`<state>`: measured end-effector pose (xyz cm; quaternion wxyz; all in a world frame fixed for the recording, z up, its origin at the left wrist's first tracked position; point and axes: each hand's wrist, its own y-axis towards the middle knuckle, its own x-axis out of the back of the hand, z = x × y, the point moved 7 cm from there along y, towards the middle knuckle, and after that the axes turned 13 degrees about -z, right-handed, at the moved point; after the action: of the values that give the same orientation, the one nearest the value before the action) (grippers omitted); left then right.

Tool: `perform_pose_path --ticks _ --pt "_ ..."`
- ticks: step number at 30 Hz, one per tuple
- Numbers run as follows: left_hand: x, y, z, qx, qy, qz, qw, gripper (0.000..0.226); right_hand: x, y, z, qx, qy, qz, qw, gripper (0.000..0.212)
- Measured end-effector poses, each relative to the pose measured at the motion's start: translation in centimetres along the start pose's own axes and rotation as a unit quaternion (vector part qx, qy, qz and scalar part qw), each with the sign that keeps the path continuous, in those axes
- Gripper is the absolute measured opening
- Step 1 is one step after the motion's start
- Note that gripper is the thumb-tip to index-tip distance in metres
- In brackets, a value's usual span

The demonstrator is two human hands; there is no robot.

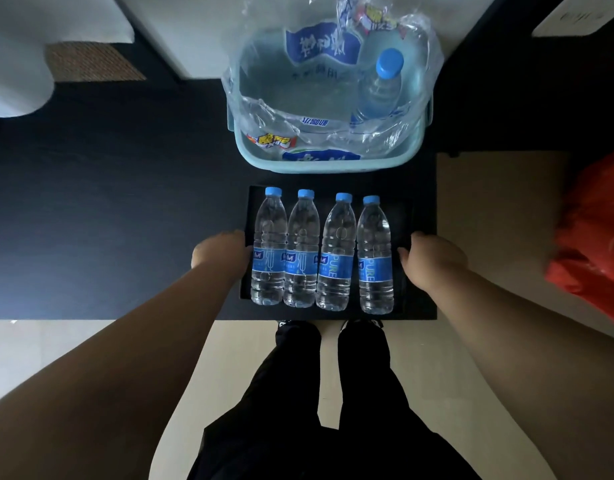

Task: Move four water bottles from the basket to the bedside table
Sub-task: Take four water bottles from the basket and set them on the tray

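Note:
Several clear water bottles with blue caps lie side by side on a black tray [407, 233], from the leftmost bottle [269, 247] to the rightmost bottle [374, 258]. The tray rests on the dark bedside table [125, 220] near its front edge. My left hand [222, 252] grips the tray's left edge and my right hand [433, 259] grips its right edge, thumb on the rim. Behind the tray stands a light blue basket [319, 166] lined with torn clear plastic wrap [298, 84]; one more bottle [381, 88] stands in its right side.
A red plastic bag [596, 230] lies on the floor at the right. White bedding [18, 64] is at the far left. My legs in black trousers [333, 410] stand right at the table's front edge on a pale floor.

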<state>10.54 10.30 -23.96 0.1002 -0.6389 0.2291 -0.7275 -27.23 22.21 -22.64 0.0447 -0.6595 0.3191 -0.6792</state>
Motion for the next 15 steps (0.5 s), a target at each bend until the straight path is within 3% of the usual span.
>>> perform_pose_path --ticks 11,15 --pt "-1.3 0.5 -0.6 0.073 -0.103 0.003 0.992 0.019 -1.3 0.6 -0.3 -0.087 0.062 -0.019 0.994 0.038" --pt "-1.1 0.3 -1.0 0.035 -0.058 -0.002 0.998 0.022 -1.8 0.7 0.0 -0.131 0.084 -0.006 0.988 0.034"
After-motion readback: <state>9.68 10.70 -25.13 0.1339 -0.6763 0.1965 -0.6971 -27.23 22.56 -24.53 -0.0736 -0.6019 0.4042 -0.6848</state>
